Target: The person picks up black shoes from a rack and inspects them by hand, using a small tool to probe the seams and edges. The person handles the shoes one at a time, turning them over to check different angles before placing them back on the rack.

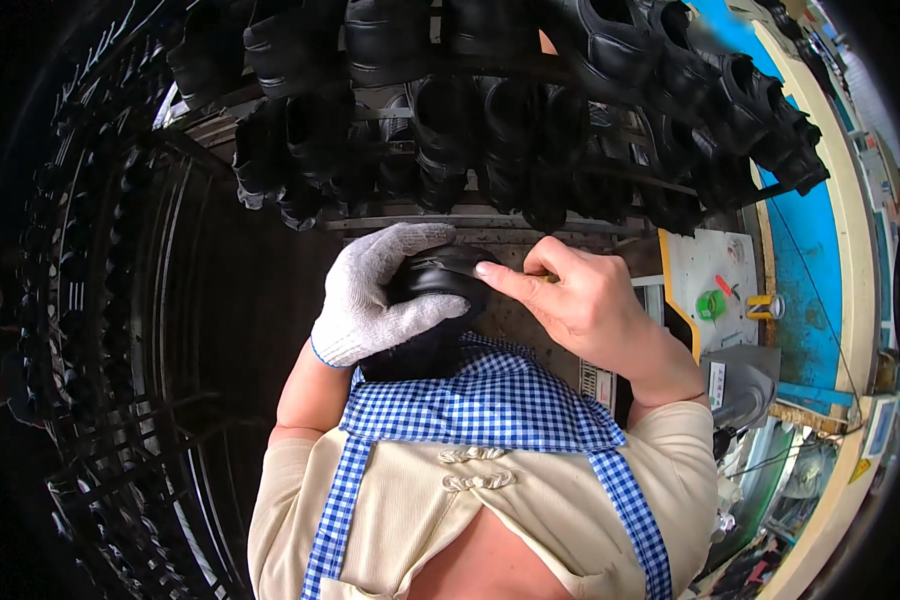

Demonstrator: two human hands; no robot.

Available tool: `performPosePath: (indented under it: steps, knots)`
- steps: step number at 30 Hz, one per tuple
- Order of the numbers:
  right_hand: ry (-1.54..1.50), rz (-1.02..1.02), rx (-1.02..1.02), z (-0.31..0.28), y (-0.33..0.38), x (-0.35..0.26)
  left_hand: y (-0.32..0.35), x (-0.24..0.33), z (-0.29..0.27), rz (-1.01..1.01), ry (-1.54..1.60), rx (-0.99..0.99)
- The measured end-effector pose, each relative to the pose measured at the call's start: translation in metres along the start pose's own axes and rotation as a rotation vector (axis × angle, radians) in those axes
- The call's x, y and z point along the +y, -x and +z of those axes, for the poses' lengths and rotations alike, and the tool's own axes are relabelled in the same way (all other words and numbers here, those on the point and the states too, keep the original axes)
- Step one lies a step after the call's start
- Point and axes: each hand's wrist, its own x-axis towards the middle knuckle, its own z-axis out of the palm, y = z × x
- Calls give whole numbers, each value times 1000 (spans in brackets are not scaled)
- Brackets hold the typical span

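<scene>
A black shoe [432,278] is held in front of my chest, just above the blue checked apron [470,400]. My left hand [358,292], in a pale knitted glove, wraps round it with the thumb on the near side and the fingers on the far side. From the right, my bare right hand [592,305] presses its thumb against the shoe's right side. Its other fingers are curled in, and a small yellowish bit shows between them. What that bit belongs to is hidden by the hand.
Racks of black shoes [445,120] stand close ahead in tiers. More dark racks [100,270] line the left side. To the right, a white table [708,258] with a yellow edge carries a green cup [711,305] and a yellow-and-white roll [765,307]. Beyond it lies a blue panel [808,280].
</scene>
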Motion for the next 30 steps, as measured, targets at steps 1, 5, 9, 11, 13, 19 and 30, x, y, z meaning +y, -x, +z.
performPosePath:
  steps: [1, 5, 9, 11, 13, 19, 30]
  knots:
    - [23, 19, 14, 5, 2, 1, 0, 0, 1, -30, 5, 11]
    - [-41, 42, 17, 14, 5, 6, -4, -6, 1, -99, 130, 20]
    - [-75, 56, 0, 14, 6, 12, -4, -7, 4, -78, 116, 15]
    - [-29, 42, 43, 17, 4, 12, -5, -8, 4, -103, 122, 17]
    - [-5, 22, 112, 23, 3, 11, -4, -9, 5, -130, 177, 33]
    - [-199, 75, 30, 20, 8, 21, -7, -11, 6, -183, 178, 29]
    - [-298, 115, 152, 25, 16, 32, -10, -12, 2, -160, 250, 44]
